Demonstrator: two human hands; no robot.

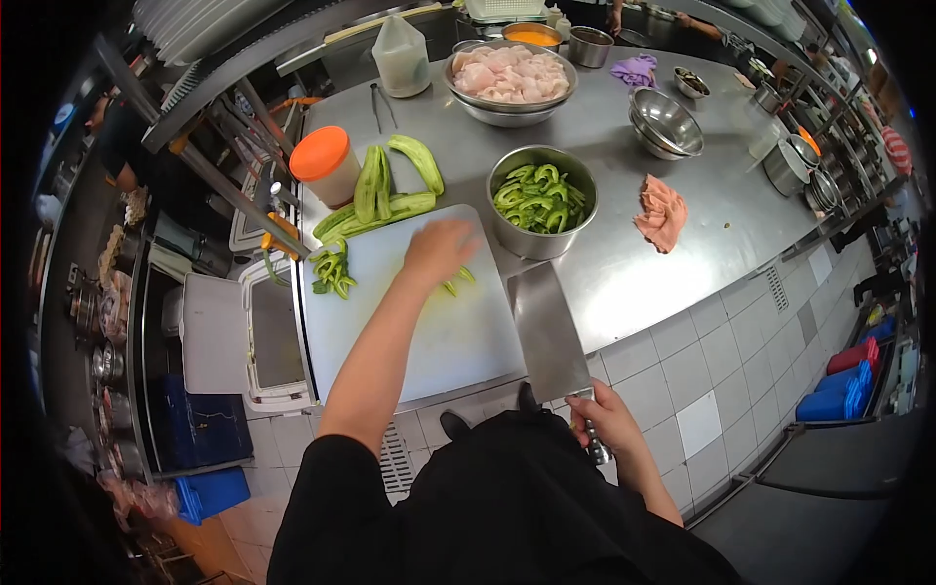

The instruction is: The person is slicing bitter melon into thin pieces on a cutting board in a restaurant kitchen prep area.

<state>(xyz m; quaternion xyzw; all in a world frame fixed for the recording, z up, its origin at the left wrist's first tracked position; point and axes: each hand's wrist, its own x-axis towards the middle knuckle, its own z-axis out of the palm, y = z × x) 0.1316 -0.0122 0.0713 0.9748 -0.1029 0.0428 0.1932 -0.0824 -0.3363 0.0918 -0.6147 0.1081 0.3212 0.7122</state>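
Blurred by motion, my left hand (441,247) is over the upper part of a white cutting board (468,344), beside a few green vegetable slices (461,279); whether it holds anything does not show. My right hand (605,415) grips the handle of a broad cleaver (550,329), its blade at the board's right edge. A steel pot (545,238) of sliced green vegetable stands behind the blade. More slices (333,272) lie at the board's left edge. Hollowed, halved green gourds (374,186) lie along its far edge, touching one another.
An orange-lidded tub (322,164), tongs (380,108), a plastic jug (401,58) and a steel bowl of raw meat (512,77) stand farther back. Right are a pink cloth (661,212) and steel bowls (664,123). An open bin (274,336) adjoins the table's left edge. A person (128,139) is at far left.
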